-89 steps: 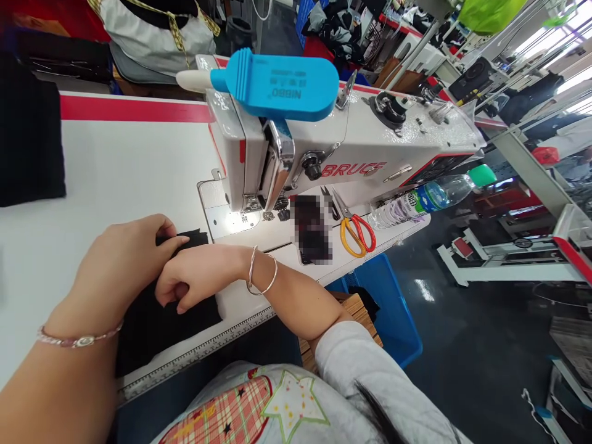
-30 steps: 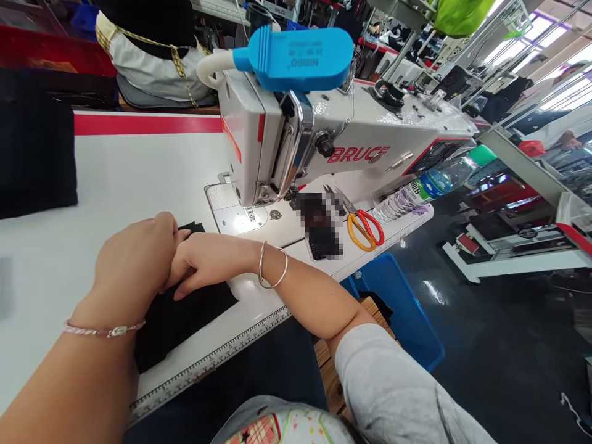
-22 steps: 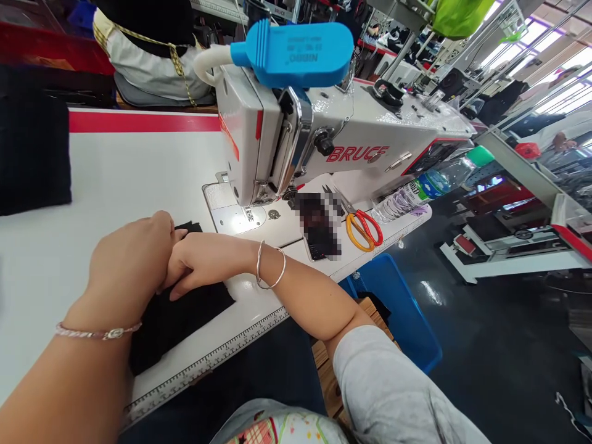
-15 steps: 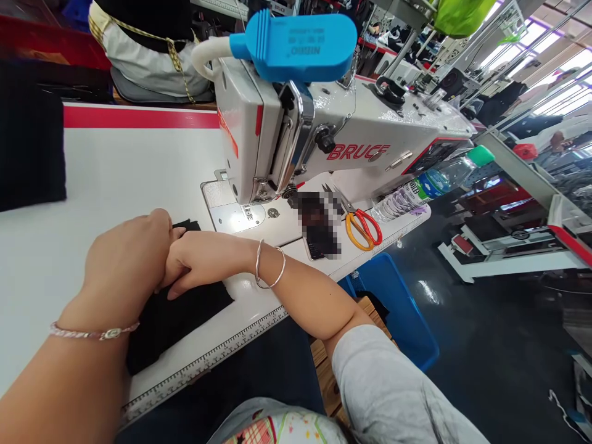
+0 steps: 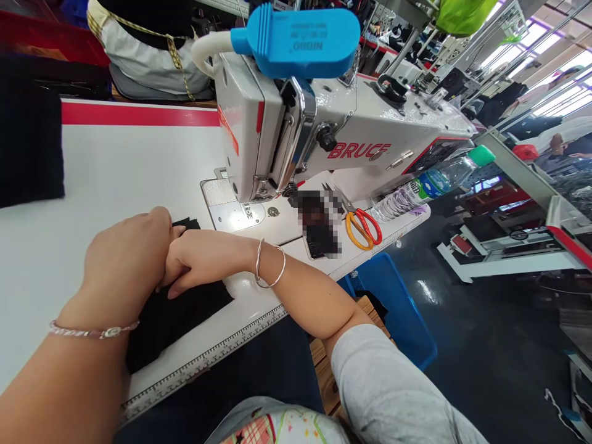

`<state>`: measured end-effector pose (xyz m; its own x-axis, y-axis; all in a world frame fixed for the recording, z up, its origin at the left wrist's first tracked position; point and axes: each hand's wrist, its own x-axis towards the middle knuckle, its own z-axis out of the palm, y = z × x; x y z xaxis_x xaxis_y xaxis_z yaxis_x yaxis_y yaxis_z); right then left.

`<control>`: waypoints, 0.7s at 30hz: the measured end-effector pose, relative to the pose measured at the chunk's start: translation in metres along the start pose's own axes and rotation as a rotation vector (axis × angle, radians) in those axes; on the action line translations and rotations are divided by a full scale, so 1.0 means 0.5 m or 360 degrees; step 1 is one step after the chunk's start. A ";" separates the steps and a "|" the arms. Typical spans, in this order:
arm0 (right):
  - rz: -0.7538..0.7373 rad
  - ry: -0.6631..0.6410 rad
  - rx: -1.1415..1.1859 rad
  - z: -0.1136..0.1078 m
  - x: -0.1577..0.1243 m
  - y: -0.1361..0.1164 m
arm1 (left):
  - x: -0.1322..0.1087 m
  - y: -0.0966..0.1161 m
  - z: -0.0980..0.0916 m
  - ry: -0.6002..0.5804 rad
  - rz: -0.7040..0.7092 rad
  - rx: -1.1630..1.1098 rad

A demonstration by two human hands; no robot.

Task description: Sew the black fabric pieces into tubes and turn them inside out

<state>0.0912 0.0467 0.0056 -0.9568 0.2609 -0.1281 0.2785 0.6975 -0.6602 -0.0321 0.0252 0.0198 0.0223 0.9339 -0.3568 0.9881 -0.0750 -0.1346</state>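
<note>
A piece of black fabric [image 5: 185,314] lies on the white sewing table [image 5: 115,179], just in front of the needle plate [image 5: 234,216] of a white sewing machine [image 5: 324,135]. My left hand [image 5: 127,262] rests on the fabric with its fingers curled down over the far edge. My right hand [image 5: 194,262] lies against the left one, fingers bent and pressed on the cloth. Both hands pinch the same black piece; the fingertips are partly hidden.
Scissors with red and yellow handles [image 5: 363,228] and a plastic water bottle [image 5: 425,188] lie on the machine bed to the right. A blue bin [image 5: 393,308] stands under the table edge. A stack of dark cloth [image 5: 28,148] sits at far left.
My hands have stayed on the black fabric and shifted very little. The view moved slightly closer to the machine compared with three seconds ago.
</note>
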 end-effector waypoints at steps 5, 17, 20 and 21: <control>0.0031 -0.0009 0.0033 0.000 -0.001 -0.001 | 0.003 -0.003 0.004 -0.0001 0.0009 -0.0032; -0.0024 -0.0189 0.0159 -0.006 -0.009 0.001 | 0.078 -0.076 0.064 0.0110 0.0064 -0.0612; -0.0112 -0.0260 0.0076 0.009 -0.010 0.019 | 0.103 -0.091 0.085 0.0147 0.0164 -0.0703; -0.0120 -0.0263 0.0047 0.014 -0.012 0.024 | 0.110 -0.093 0.093 0.0168 0.0194 -0.0759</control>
<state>0.0995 0.0488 -0.0069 -0.9761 0.0938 -0.1958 0.2055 0.6903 -0.6938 -0.0838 0.0638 -0.0365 0.1328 0.9604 -0.2449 0.9364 -0.0406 0.3487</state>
